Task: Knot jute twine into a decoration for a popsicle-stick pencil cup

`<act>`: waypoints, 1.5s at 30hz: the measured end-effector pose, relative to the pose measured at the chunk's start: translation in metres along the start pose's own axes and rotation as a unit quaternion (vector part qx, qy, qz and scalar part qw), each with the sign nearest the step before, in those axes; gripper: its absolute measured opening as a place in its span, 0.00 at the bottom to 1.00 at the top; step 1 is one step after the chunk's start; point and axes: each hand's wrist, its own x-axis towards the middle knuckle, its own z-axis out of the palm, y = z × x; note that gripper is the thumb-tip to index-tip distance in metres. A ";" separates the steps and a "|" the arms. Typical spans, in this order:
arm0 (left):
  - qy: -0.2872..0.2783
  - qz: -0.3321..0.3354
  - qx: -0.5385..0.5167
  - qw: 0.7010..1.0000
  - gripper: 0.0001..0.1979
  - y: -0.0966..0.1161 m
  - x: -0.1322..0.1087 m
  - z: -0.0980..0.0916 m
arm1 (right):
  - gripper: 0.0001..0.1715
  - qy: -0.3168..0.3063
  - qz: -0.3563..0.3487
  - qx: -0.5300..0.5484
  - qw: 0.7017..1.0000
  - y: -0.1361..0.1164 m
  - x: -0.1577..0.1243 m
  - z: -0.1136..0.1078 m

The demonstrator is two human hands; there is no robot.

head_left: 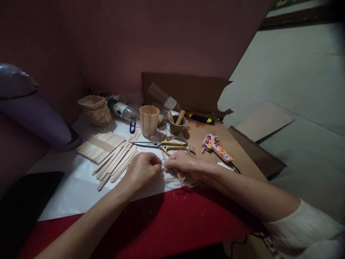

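The left hand [145, 167] and right hand [181, 161] are pinching closed, fingertips nearly meeting; whether they are holding anything, I cannot tell. Raffia [185, 182] is lying beneath the right hand, scissors [162, 146] resting just beyond.

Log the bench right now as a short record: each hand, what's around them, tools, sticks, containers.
Left hand: fingers drawn together; anything pinched is too small to tell
Right hand: the same, fingertips close to the left's
Near both: loose pale strands; scissors just beyond, blades pointing left
Tools: patterned glue gun and black-and-yellow cutter, on the right
Sticks: banded bundle, loose sticks beside it
Containers: upright stick-sided cup; brown pot holding sticks
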 end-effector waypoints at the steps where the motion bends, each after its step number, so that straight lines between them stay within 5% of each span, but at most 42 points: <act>1: -0.019 -0.003 -0.038 0.999 0.04 0.001 -0.002 0.000 | 0.06 0.003 0.005 0.007 1.000 0.000 0.000 0.000; 5: -0.093 0.013 -0.114 0.989 0.04 0.008 -0.018 0.008 | 0.09 0.011 -0.002 0.057 0.998 0.001 -0.001 -0.001; 8: -0.137 0.068 -0.076 0.985 0.03 0.012 -0.033 0.017 | 0.11 -0.009 -0.017 0.123 0.992 0.006 0.001 -0.003; 13: -0.146 0.107 0.052 0.982 0.09 0.013 -0.047 0.030 | 0.18 -0.076 -0.012 0.221 0.972 0.011 0.003 -0.009; 17: -0.122 0.141 0.095 0.978 0.11 0.012 -0.052 0.035 | 0.14 -0.070 -0.025 0.221 0.972 0.011 -0.001 -0.010; 20: -0.136 0.303 0.123 0.935 0.10 0.015 -0.061 0.035 | 0.11 -0.076 -0.020 0.176 0.981 0.008 -0.004 -0.010; 22: -0.145 0.474 0.123 0.860 0.10 0.019 -0.067 0.033 | 0.13 -0.085 -0.022 0.161 0.983 0.007 -0.005 -0.010; 24: -0.091 0.572 0.091 0.810 0.12 0.021 -0.069 0.029 | 0.16 -0.089 -0.027 0.154 0.984 0.007 -0.006 -0.009; 26: 0.014 0.517 0.024 0.856 0.10 0.021 -0.062 0.025 | 0.15 -0.093 -0.035 0.140 0.985 0.009 -0.006 -0.009; 29: 0.107 0.186 -0.117 0.970 0.09 0.016 -0.038 0.022 | 0.13 -0.090 -0.055 0.118 0.987 0.011 -0.005 -0.008; 32: -0.026 -0.047 -0.236 0.970 0.04 0.012 -0.011 0.020 | 0.10 -0.083 -0.066 0.104 0.989 0.010 -0.007 -0.007; 36: -0.147 -0.095 -0.222 0.959 0.14 0.008 0.005 0.020 | 0.09 -0.065 -0.079 0.066 0.993 0.006 -0.011 -0.006; 45: -0.119 -0.099 -0.213 0.965 0.12 0.009 0.011 0.025 | 0.12 0.039 -0.103 -0.132 0.985 0.008 -0.011 -0.014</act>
